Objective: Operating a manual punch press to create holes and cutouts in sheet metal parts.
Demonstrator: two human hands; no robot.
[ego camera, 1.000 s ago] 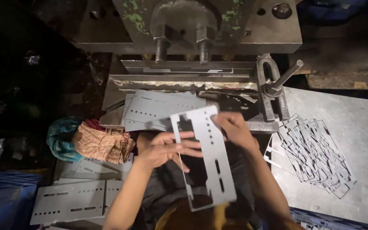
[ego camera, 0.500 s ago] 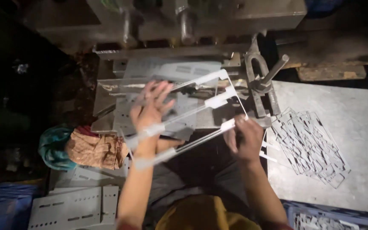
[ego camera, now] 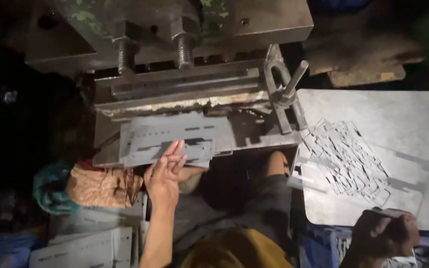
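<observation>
Your left hand (ego camera: 164,174): grip wide, fingers flat on punched metal plate (ego camera: 171,140), steadying it on press bed (ego camera: 254,134) under die. Your right hand (ego camera: 386,233): grip clenched at sheet-metal surface (ego camera: 398,119) edge; contents unclear. Cut-out frames (ego camera: 346,161) piled there, near reach.

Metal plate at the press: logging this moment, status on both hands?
Left hand open, fingertips on the punched metal plate lying on the press bed. Right hand closed low by the grey side table. Nothing blocking.
</observation>
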